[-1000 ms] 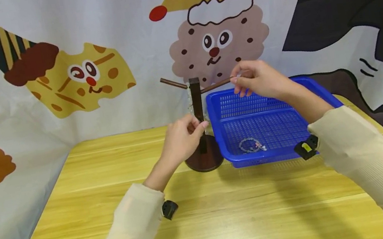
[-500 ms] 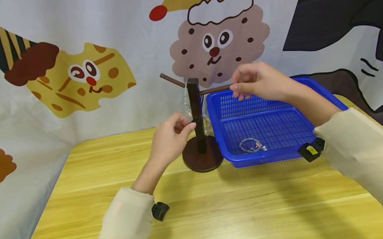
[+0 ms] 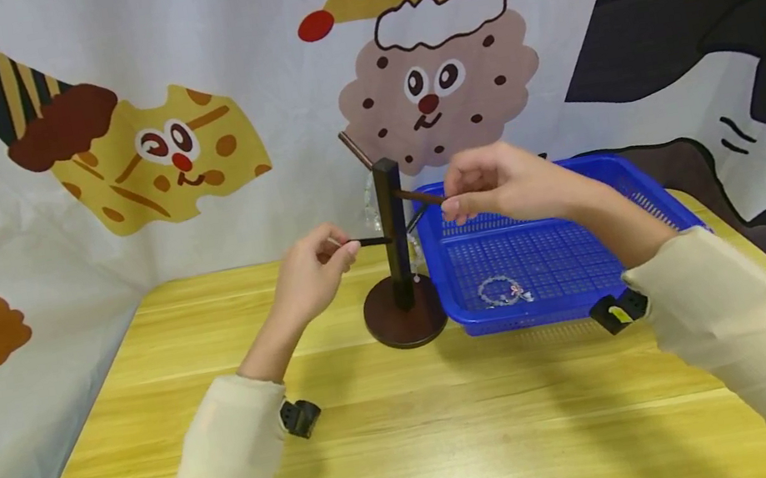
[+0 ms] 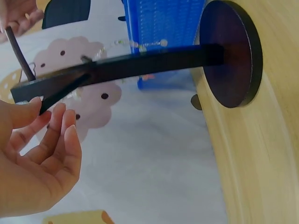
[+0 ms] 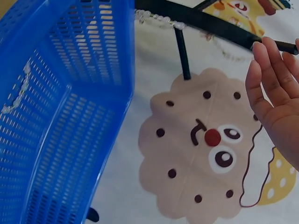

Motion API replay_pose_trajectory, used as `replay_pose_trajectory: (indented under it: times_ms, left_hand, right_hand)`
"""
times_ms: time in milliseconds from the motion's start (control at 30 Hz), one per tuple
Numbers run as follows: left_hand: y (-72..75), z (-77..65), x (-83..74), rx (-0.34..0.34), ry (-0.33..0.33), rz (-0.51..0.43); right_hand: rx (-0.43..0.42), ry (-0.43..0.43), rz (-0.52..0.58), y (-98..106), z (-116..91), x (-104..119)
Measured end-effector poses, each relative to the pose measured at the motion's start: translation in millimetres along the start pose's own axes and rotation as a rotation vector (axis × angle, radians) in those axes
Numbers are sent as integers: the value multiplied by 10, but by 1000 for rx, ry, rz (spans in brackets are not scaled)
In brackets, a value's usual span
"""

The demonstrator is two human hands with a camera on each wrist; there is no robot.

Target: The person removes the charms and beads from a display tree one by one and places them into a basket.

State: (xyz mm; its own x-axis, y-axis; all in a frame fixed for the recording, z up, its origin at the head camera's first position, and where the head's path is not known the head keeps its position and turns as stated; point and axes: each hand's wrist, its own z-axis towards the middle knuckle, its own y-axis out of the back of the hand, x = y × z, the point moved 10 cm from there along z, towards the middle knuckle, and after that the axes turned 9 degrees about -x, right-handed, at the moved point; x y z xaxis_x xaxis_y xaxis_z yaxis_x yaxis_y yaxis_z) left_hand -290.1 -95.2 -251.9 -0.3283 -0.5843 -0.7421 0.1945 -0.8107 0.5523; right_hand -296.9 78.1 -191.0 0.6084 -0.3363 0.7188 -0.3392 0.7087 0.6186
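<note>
While the fingers of my left hand [image 3: 309, 277] and right hand [image 3: 507, 186] pinch separate pegs [image 3: 420, 198] of the stand [image 3: 394, 229] on the worktop [image 3: 417, 445], its post partly hides the beaded strands [image 5: 161, 20] from the head view.

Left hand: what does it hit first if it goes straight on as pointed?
Most likely the dark upright post, where the peg that the left hand pinches joins it, though depth is hard to judge.

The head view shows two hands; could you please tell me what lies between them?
In the head view, the stand's dark post lies between left hand and right hand, with a peg running to each and beads hanging beside it.
</note>
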Motion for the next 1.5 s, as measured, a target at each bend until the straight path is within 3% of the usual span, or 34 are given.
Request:
replay_pose_trajectory:
  times_ms: [267, 733, 1100, 1500]
  left_hand:
    - [46, 127, 145, 13, 56, 6]
    - [47, 324, 238, 45, 118, 60]
    - [27, 330, 240, 56, 129, 64]
    - [12, 313, 274, 53, 130, 58]
  right_hand:
    - [25, 26, 22, -195, 59, 158]
    - [-27, 20, 1, -391, 182, 268]
    - [-3, 36, 11, -471, 180, 317]
    - [23, -32, -24, -429, 120, 241]
